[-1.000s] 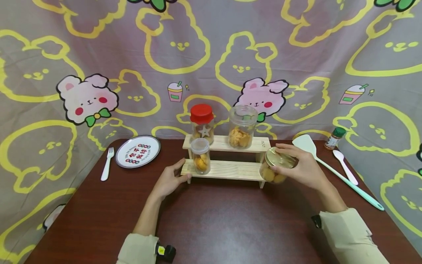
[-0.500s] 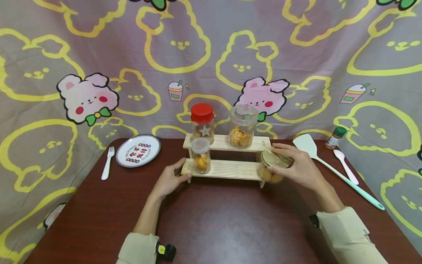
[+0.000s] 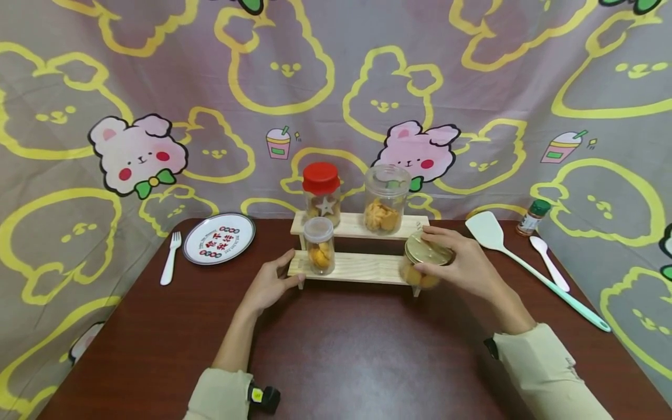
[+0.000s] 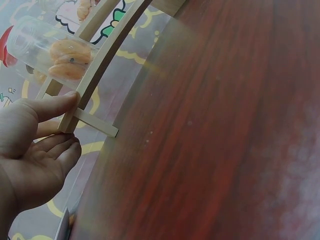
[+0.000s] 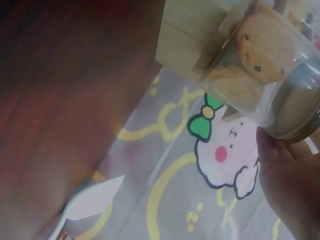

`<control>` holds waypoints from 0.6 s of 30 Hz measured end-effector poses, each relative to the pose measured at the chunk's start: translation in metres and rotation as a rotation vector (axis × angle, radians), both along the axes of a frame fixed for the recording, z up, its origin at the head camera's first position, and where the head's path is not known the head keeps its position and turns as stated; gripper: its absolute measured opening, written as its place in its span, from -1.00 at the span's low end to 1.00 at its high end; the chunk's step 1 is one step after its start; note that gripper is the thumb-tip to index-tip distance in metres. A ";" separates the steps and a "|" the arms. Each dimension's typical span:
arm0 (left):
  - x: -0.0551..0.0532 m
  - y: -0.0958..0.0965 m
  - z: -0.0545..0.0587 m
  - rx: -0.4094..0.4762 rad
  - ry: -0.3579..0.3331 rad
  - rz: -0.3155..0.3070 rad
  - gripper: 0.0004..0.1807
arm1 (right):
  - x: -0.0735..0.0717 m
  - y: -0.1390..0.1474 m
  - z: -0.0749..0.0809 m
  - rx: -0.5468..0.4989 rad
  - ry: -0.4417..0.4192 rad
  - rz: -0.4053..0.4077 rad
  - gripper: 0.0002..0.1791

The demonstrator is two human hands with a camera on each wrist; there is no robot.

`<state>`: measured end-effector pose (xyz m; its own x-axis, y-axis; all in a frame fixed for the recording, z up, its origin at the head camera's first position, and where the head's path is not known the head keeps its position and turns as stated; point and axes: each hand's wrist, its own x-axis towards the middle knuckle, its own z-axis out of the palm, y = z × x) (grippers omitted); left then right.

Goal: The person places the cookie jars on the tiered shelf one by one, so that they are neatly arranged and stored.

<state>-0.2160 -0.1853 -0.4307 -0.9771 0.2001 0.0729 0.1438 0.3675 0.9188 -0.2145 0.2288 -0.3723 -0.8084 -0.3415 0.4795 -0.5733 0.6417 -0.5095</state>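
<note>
A two-step wooden rack (image 3: 367,268) stands at the back of the table. My left hand (image 3: 268,284) grips the left end of its lower step; the left wrist view shows the thumb on top and fingers beneath the board (image 4: 95,75). By its gold lid, my right hand (image 3: 467,262) holds a glass jar (image 3: 420,274) of round cookies at the lower step's right end. Whether its base touches the board is unclear. A small clear-lidded jar (image 3: 318,256) stands left on that step. On the upper step are a red-lidded jar (image 3: 321,181) and a wide clear jar (image 3: 387,195).
A printed plate (image 3: 219,239) and a white fork (image 3: 170,259) lie on the left. To the right are a pale spatula (image 3: 525,268), a white spoon (image 3: 548,262) and a green-capped spice bottle (image 3: 533,217). A patterned curtain (image 3: 315,87) hangs behind the table.
My right hand has moved left with the gold-lidded jar, bringing it further over the right end of the lower step. The left hand has kept its grip on the rack.
</note>
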 end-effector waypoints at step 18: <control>0.000 -0.001 0.000 0.004 -0.002 -0.010 -0.21 | -0.002 -0.022 -0.002 -0.001 -0.013 0.013 -0.30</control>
<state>-0.2159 -0.1860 -0.4308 -0.9750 0.2100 0.0723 0.1462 0.3618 0.9207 -0.2161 0.2068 -0.3746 -0.8101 -0.3513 0.4694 -0.5748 0.6337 -0.5177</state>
